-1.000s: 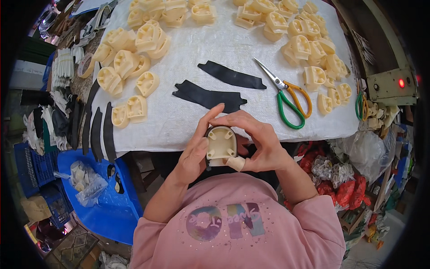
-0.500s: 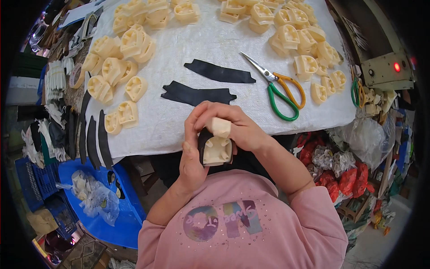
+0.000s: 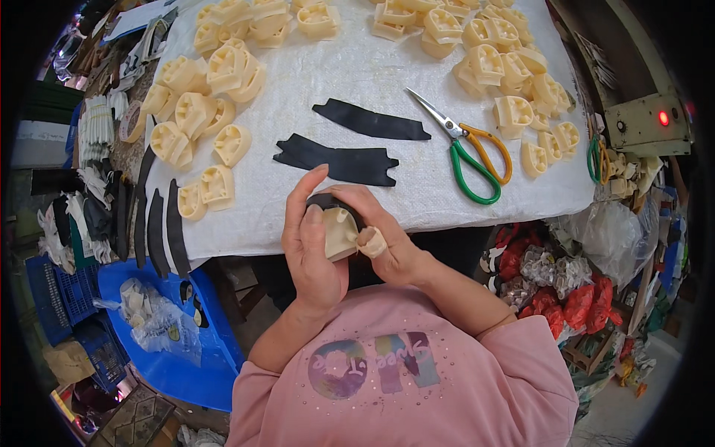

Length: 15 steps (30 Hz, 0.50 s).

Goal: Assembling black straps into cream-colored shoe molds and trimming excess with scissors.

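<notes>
A hollow cream plastic heel block (image 3: 340, 237), ribbed inside, is held between my hands at the table's near edge. A black strip (image 3: 344, 203) wraps around its far, rounded side. My left hand (image 3: 316, 272) closes on the block from the left, thumb along its rim, index finger raised. From the right, my right hand (image 3: 398, 257) grips it, fingers over the black strip. A cream cover (image 3: 372, 242) sits on the right thumb, close to the block's rim. Two cut black pieces, a lower one (image 3: 339, 159) and an upper one (image 3: 372, 121), lie just beyond.
Scissors (image 3: 473, 165) with green and orange handles lie open on the white sheet (image 3: 298, 78). Cream heel blocks are piled left (image 3: 195, 113) and right (image 3: 514, 115). Black strips (image 3: 177, 231) hang over the left edge. A blue tub (image 3: 167, 380) stands below left.
The block has shifted slightly left and tilted in my hands. My right thumb has moved down from the block's far side to its right rim, and my left index finger has lifted.
</notes>
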Motion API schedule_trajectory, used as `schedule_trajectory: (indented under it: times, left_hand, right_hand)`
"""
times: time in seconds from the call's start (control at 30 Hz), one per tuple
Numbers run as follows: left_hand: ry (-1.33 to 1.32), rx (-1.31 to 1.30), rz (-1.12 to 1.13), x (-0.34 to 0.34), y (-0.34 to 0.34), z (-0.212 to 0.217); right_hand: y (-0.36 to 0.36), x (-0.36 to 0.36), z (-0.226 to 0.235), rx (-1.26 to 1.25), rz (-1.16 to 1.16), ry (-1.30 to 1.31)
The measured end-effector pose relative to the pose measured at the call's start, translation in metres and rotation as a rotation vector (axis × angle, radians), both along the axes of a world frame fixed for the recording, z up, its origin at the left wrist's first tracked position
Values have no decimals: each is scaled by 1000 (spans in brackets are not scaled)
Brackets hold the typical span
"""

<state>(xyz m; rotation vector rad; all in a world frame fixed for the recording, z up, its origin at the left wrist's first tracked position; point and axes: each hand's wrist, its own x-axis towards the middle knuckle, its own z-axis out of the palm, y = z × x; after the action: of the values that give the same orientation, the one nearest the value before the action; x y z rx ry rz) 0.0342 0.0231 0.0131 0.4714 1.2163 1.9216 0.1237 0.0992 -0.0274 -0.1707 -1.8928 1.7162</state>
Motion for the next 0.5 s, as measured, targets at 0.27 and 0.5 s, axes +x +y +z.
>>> schedule_trajectory:
  times: [0.27, 0.5]
  left_hand:
    - [9, 16, 43, 3, -3, -11]
    - [413, 10, -22, 11, -8, -24]
  right_hand:
    - [-7, 8, 6, -450, 57, 1]
    - [-3, 1, 21, -803, -32, 6]
